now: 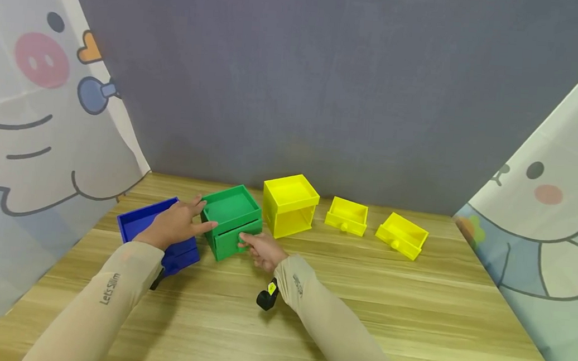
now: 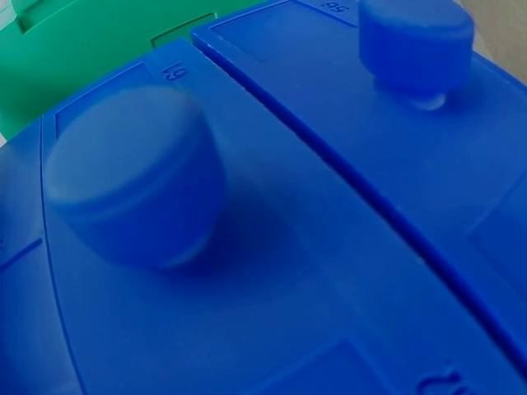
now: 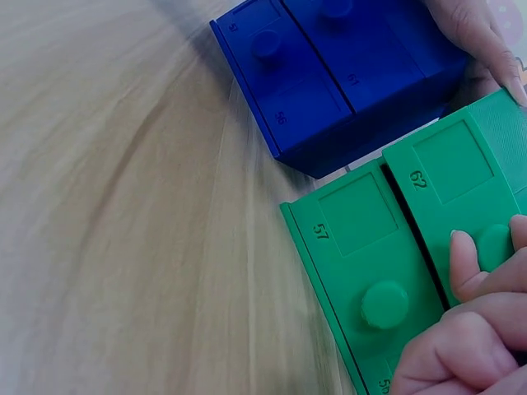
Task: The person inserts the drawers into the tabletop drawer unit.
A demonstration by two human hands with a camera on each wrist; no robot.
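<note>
My left hand [image 1: 176,223] reaches over the blue drawer cabinet [image 1: 137,218], its extended fingers and thumb touching the left side of the green drawer cabinet [image 1: 232,205]. Low on the green front, my right hand [image 1: 264,248] pinches the round knob [image 3: 495,247] of the drawer marked 62. Below that drawer, in the right wrist view, sits a second green drawer [image 3: 358,218] marked 57. Blue drawer fronts with round knobs [image 2: 136,181] fill the left wrist view, where the left hand itself is out of sight.
Right of the green cabinet stands a yellow cabinet [image 1: 290,194] with an open front. Two loose yellow drawers [image 1: 347,215] lie farther right on the wooden table [image 1: 440,314]. A grey wall [image 1: 325,93] rises behind, with printed cloth panels at both sides.
</note>
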